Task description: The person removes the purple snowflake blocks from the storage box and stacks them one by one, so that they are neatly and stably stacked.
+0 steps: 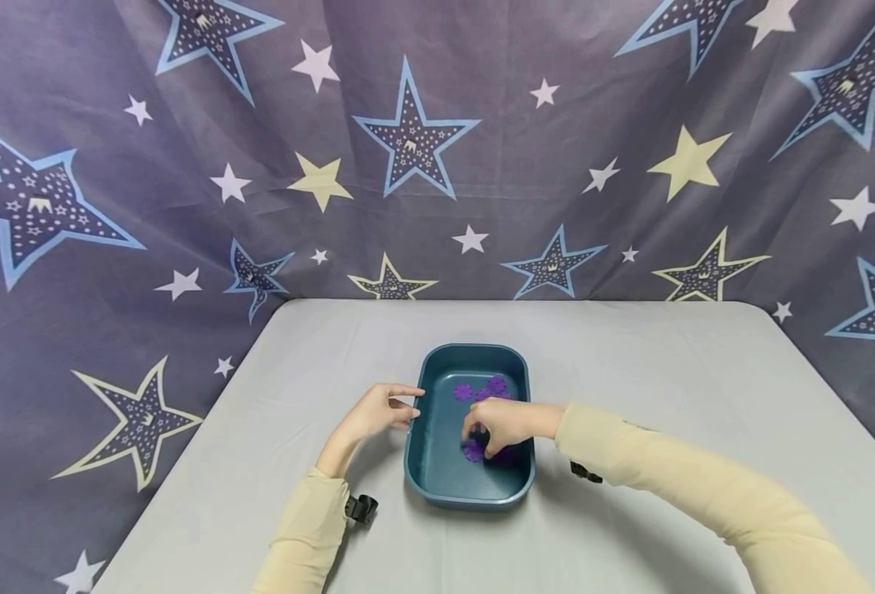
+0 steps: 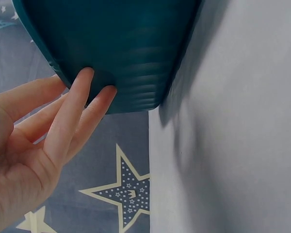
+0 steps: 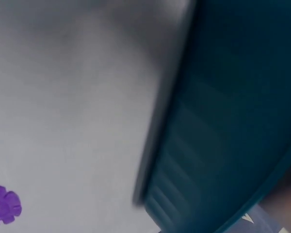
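A deep teal bin (image 1: 437,483) sits on the table. The left hand (image 1: 378,410) grips its left rim, two fingertips against the outer wall in the left wrist view and the other digits over the edge. Inside the bin, the right hand (image 1: 503,421) reaches down from the right side, fingers and thumb bent toward the floor. At its fingertips lies a purple notched disc (image 1: 473,451); I cannot tell whether it is pinched. Several more purple discs (image 1: 463,392) lie beyond the hand, partly covered by it. In the right wrist view, the hand is mostly hidden behind the bin wall.
A pale cloth covers the table (image 1: 616,355). On it, outside the bin, lies one purple disc (image 3: 4,205) in the right wrist view. A dark star-patterned curtain (image 1: 482,223) hangs behind and along the sides. Black straps (image 1: 361,508) sit at the wrists.
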Tool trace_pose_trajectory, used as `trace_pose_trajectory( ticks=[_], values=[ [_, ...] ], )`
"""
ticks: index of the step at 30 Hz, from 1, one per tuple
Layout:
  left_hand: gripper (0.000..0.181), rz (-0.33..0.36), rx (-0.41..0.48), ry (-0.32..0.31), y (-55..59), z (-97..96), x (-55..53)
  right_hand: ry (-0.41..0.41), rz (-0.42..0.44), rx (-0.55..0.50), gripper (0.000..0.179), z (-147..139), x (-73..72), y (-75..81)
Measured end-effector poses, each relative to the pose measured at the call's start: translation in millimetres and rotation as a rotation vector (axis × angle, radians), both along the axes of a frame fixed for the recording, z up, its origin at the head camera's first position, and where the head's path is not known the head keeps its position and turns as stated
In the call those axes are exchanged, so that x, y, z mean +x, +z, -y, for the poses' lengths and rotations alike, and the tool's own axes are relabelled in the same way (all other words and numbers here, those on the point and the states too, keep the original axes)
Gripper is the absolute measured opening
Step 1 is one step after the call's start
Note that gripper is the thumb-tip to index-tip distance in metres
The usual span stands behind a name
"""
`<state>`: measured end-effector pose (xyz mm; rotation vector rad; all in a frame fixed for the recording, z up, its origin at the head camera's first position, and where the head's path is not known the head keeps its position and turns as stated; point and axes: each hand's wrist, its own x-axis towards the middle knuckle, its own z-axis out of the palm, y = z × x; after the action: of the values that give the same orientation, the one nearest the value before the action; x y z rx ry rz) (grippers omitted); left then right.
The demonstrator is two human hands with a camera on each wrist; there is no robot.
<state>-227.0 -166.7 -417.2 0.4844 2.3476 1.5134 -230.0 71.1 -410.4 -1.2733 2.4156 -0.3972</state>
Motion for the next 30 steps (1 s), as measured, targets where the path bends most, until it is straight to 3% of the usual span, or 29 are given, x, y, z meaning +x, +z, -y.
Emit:
trace_pose_trajectory(
  ticks=[13,22,25,30],
  values=[
    [0.038,0.018,0.019,0.001,1.8,0.2,-0.4,0.031,-0.009,0.059,0.035,12.2,-4.5,-9.4],
    [0.035,0.012,0.008,0.000,23.9,-7.3,14.5,0.030,0.007,0.047,0.034,13.2,-5.7,-16.0],
    [0.036,0.015,0.019,-0.003,21.4,-6.7,13.3,0.031,0.017,0.036,0.034,12.9,-6.1,-17.1],
    [0.038,0.006,0.034,-0.009,6.0,-2.2,3.9,0.035,0.038,0.021,0.033,11.5,-7.7,-18.7]
  ],
)
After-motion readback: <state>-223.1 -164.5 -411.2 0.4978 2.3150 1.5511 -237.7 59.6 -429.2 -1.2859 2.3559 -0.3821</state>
